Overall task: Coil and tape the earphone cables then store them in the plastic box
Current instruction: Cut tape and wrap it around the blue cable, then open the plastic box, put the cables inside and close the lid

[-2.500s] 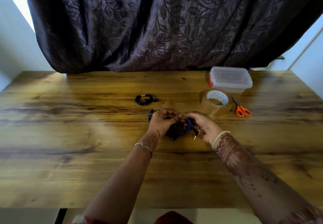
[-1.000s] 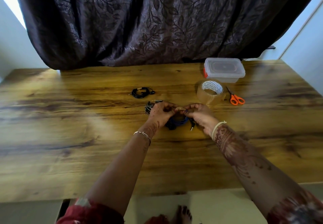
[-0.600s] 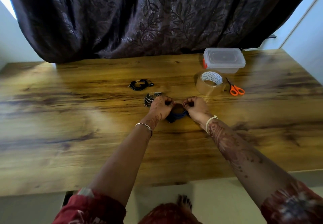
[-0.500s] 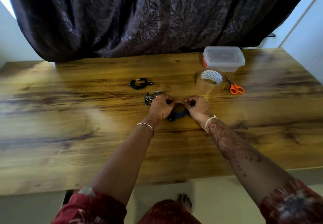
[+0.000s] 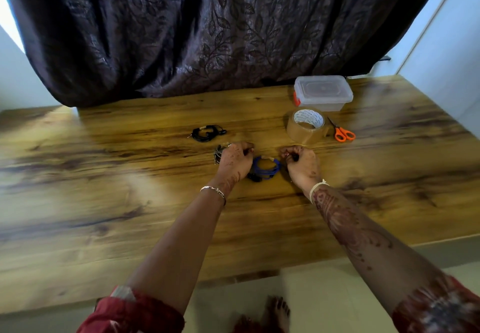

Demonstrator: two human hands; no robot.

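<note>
A blue earphone cable [image 5: 266,167], coiled and bound with a strip of tape at its top, lies on the wooden table [image 5: 130,202] between my hands. My left hand [image 5: 235,162] rests just left of the coil with its fingers curled in, holding nothing that I can see. My right hand [image 5: 302,165] sits just right of the coil, fingers closed around a small dark piece that looks like the cable's plug. A black taped coil [image 5: 206,133] lies farther back on the left. The clear plastic box [image 5: 323,93] stands at the back right with its lid on.
A roll of brown packing tape [image 5: 306,126] and orange-handled scissors [image 5: 342,132] lie in front of the box. A dark, tangled earphone bundle [image 5: 217,153] is partly hidden behind my left hand. A dark curtain [image 5: 207,28] hangs along the table's far edge.
My hands were pressed together over the blue coil; now they have drawn apart, and the taped coil lies uncovered on the table between them.
</note>
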